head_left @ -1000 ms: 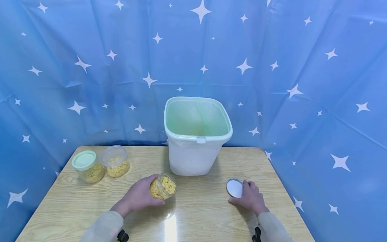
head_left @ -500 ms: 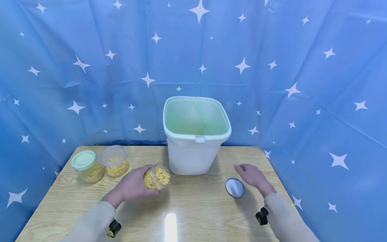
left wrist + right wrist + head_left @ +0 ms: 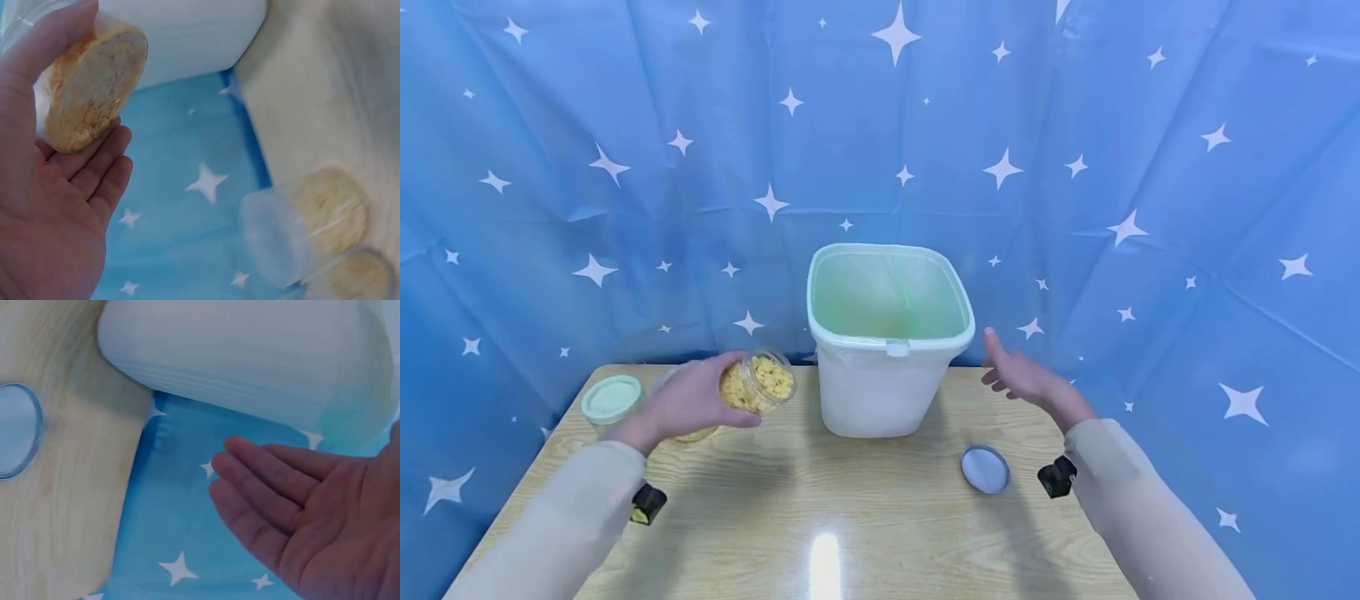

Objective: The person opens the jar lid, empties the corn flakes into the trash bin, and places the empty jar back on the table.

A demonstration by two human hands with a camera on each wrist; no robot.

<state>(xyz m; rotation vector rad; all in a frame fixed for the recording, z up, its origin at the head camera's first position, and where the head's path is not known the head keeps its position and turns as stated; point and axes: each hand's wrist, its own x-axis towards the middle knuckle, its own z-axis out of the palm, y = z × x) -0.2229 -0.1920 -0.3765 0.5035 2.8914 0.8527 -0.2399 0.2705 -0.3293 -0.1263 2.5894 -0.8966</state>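
Above the table, my left hand (image 3: 694, 395) grips a clear jar (image 3: 757, 382) of yellow flakes, its open mouth tilted to the right. The left wrist view shows the jar's base (image 3: 94, 94) with thumb and fingers round it. My right hand (image 3: 1024, 375) is raised beside a white bin (image 3: 880, 387), its fingers loosely extended and holding nothing. In the right wrist view the palm (image 3: 350, 531) is bare next to the bin's wall. A round lid (image 3: 985, 469) lies on the table below that hand.
A jar with a pale green lid (image 3: 612, 398) stands at the table's left. Beside it, an uncovered tub of flakes (image 3: 331, 209) is mostly hidden by my left hand in the head view. A starry blue curtain (image 3: 700, 200) hangs behind.
The right hand has let go of the round lid and risen toward the bin's right side. My left hand has lifted the jar and moved it leftward.
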